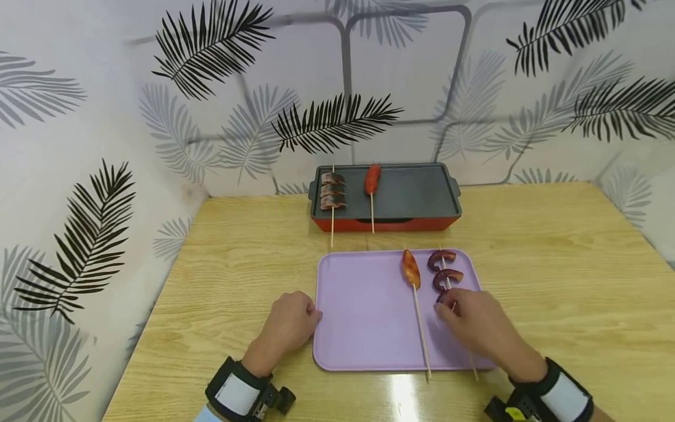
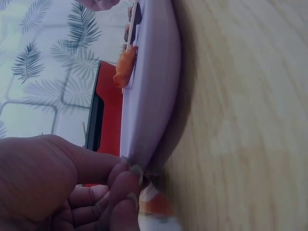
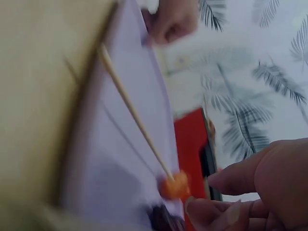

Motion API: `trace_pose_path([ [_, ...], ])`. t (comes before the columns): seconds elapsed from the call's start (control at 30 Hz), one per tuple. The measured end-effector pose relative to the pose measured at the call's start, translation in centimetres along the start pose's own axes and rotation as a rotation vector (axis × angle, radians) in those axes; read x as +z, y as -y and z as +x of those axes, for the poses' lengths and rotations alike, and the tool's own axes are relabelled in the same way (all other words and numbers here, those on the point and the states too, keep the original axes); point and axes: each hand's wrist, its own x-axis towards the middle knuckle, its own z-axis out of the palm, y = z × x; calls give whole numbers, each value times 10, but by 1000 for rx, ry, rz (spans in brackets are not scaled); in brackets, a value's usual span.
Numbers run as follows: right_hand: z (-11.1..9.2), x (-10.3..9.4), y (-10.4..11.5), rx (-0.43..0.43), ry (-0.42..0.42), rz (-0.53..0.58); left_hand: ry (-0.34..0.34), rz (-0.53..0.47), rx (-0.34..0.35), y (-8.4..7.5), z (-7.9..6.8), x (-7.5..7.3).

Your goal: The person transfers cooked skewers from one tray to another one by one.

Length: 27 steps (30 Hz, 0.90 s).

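Note:
On the right of a lilac tray (image 1: 364,316) lies an octopus skewer (image 1: 446,275) with dark curled pieces. My right hand (image 1: 477,322) is over its lower piece, which the fingers partly hide. In the right wrist view, its thumb and forefinger (image 3: 198,208) stand apart beside the dark piece (image 3: 166,219); contact cannot be told. A glazed orange-brown skewer (image 1: 411,269) lies just left of it, its stick crossing the tray's near rim. With thumb and fingers, my left hand (image 1: 292,322) pinches the tray's left edge, seen close in the left wrist view (image 2: 139,161).
Behind the tray stands a red grill (image 1: 416,224) with a dark grey plate (image 1: 411,187). Across it lie a skewer of fish slices (image 1: 333,193) and a red sausage skewer (image 1: 372,179). The wooden table (image 1: 559,264) meets a leaf-patterned backdrop (image 1: 390,70).

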Motion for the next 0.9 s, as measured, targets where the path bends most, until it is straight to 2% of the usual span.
trace_pose_path([
  [0.07,6,-12,-14,-6,-45,-46,2,4,-1,0,0,0],
  [0.17,12,-24,-36,13,-60,-99,10,7,-6,0,-1,-1],
  [0.4,24,-28,-75,89,40,-102,11,3,-11,-1,2,-2],
  [0.63,34,-21,-83,56,88,-60,5,-9,-14,0,1,-1],
  [0.9,38,-18,-81,52,80,-57,4,-38,-18,3,0,-1],
])
